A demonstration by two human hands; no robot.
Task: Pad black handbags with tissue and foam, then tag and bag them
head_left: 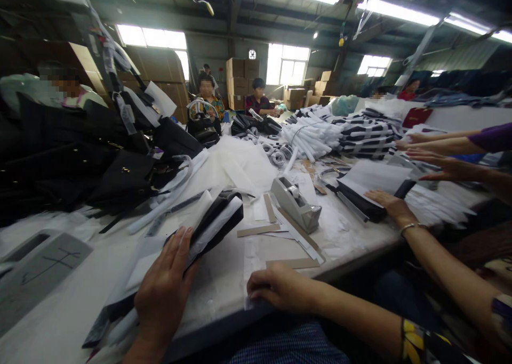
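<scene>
- The left hand (166,284), low and left of centre, holds the black bag (219,221), its fingers close together along the side; the bag's lower part is hidden behind the hand.
- The bag is tilted near the middle of the frame, white paper (219,225) showing between its dark sides.
- The right hand (280,288), bottom centre, has its fingers curled at the table edge beside a clear strip (251,263); whether it pinches the strip, I cannot tell.
- Right of centre, a tape dispenser (298,204) sits near card strips (258,229).
- A grey block (48,273) is cut off at the left edge.
- At right, a co-worker's hand (390,204) rests on another bag (366,205), partly covered by white sheet.
- The dark heap (72,167), upper left, blurs together.
</scene>
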